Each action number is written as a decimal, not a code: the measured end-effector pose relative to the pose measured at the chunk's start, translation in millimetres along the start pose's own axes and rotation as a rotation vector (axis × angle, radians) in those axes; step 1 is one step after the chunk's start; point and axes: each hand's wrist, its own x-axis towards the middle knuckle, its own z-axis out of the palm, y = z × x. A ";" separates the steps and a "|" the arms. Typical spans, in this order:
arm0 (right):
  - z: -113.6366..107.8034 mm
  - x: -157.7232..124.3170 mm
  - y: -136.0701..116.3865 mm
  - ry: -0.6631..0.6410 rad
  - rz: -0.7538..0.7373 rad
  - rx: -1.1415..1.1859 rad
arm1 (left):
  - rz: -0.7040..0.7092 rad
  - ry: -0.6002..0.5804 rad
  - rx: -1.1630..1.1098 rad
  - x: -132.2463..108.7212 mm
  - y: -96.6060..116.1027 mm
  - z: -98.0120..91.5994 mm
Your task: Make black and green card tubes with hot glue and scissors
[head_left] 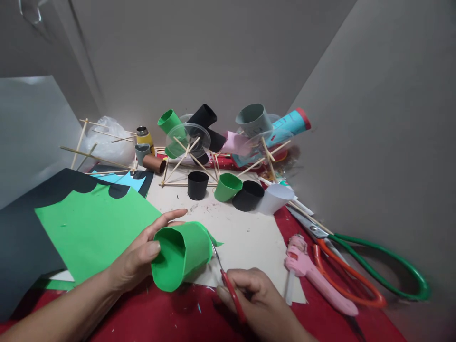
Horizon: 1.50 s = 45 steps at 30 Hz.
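Observation:
My left hand [142, 251] is wrapped round a green paper cup [197, 249], which is tipped on its side with its open mouth toward me. Thumb at the rim, fingers behind it. In my right hand [256, 297] are small red-handled scissors [231, 292], with the blade against the far right end of the cup. A pointed green sliver [217, 242] juts out from that end. Left of the cup lies a green sheet [96, 228] with scalloped cut-outs along its back edge. Beneath the hands are a cream board [249, 242] and a red cloth [171, 318].
Several small cups stand behind, including a black one [197, 186] and a white one [275, 198]. A stick frame [188, 184] carries clear discs and paper tubes. On the right lie a pink glue gun [320, 280] and large scissors [384, 261]. A yellow bottle [144, 137] stands back left.

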 end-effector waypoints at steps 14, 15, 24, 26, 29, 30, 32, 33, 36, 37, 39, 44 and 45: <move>-1.9 0.0 -2.0 0.028 -0.042 -0.006 | 0.000 -0.031 -0.052 -1.2 1.3 3.7; -1.6 0.3 -1.7 0.040 -0.043 -0.006 | -0.008 -0.036 -0.080 -1.7 -0.1 5.4; 1.4 6.0 -2.2 0.114 -0.049 -0.062 | -0.016 0.013 -0.074 -4.2 -13.3 7.4; 1.3 5.9 -1.3 0.109 -0.044 -0.066 | 0.000 0.031 -0.040 -4.4 -12.0 5.8; 1.2 5.2 -0.2 0.092 -0.052 -0.072 | 0.010 0.023 -0.003 -4.5 -8.3 5.7; 1.3 5.0 -0.1 0.085 -0.055 -0.075 | 0.006 0.015 0.006 -4.6 -7.2 6.0; 1.4 4.8 -0.3 0.077 -0.056 -0.082 | -0.011 -0.003 0.022 -5.1 -5.7 6.5; 1.5 4.8 -0.5 0.074 -0.055 -0.085 | -0.018 -0.005 0.029 -5.4 -5.4 6.5; 1.7 5.0 -1.2 0.066 -0.049 -0.084 | -0.024 -0.013 0.043 -6.2 -5.2 5.7; 1.7 5.0 -1.4 0.066 -0.049 -0.084 | -0.021 -0.013 0.046 -6.3 -5.1 5.4; 1.4 4.7 -1.6 0.070 -0.052 -0.085 | -0.014 -0.011 0.060 -5.7 -4.5 5.5; 0.4 2.5 -0.4 0.085 -0.094 -0.088 | -0.027 0.004 0.065 -3.2 -1.4 9.8; 0.3 2.1 0.3 0.084 -0.101 -0.085 | -0.029 0.005 0.055 -3.2 -1.0 10.7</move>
